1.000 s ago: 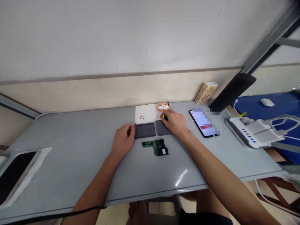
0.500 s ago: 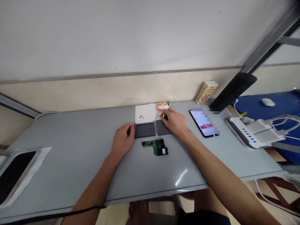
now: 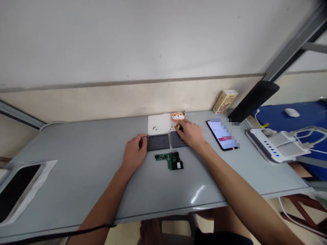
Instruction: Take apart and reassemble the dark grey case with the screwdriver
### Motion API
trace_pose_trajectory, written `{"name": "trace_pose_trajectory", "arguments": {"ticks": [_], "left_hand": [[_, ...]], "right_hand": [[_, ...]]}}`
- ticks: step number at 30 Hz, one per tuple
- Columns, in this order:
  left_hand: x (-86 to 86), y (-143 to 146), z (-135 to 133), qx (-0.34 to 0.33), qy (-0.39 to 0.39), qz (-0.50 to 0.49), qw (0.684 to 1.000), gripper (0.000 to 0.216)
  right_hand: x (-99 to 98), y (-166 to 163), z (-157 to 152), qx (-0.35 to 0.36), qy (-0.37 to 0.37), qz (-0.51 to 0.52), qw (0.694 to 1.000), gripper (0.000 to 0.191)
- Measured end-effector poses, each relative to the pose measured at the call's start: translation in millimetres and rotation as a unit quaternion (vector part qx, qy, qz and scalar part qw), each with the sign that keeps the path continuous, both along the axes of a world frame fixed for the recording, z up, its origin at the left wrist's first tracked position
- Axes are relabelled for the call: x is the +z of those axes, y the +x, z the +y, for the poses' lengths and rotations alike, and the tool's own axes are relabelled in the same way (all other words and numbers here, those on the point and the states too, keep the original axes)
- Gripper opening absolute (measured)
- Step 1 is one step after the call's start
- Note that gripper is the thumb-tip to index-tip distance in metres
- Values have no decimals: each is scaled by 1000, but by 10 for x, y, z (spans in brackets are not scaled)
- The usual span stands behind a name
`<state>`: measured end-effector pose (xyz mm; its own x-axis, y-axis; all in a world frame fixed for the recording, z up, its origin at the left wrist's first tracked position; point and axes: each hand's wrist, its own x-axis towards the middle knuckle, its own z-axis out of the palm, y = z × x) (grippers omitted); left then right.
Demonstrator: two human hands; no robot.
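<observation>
My left hand (image 3: 135, 149) rests with curled fingers at the left edge of an open dark grey plastic shell (image 3: 158, 142); a dark gap shows between thumb and fingers, and whatever they hold is unclear. My right hand (image 3: 190, 133) grips a small yellow-and-black object (image 3: 180, 127), mostly hidden by the fingers. Under that hand lies a second dark grey shell half (image 3: 175, 140), partly covered. Nearer me is a green circuit board (image 3: 168, 158) with black connectors. Several tiny dark screws (image 3: 154, 128) lie on white paper (image 3: 159, 119) behind the shells.
An orange-and-white animal-face case (image 3: 177, 116) sits on the paper's right end. To the right are a lit phone (image 3: 222, 136), a yellow carton (image 3: 224, 101), a black cylinder (image 3: 255, 100) and a power strip with plugs (image 3: 276, 144). A black-screened device (image 3: 19, 190) lies far left.
</observation>
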<state>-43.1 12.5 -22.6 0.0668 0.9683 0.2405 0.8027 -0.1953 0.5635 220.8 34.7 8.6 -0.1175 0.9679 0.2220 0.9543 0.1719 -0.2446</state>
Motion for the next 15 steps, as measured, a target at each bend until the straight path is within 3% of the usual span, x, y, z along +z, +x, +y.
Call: {"name": "trace_pose_trajectory", "arguments": {"ticks": [15], "left_hand": [[-11, -2, 5, -6, 5, 3, 1000, 38]], "right_hand": [[14, -3, -8, -1, -6, 1, 1000, 33]]}}
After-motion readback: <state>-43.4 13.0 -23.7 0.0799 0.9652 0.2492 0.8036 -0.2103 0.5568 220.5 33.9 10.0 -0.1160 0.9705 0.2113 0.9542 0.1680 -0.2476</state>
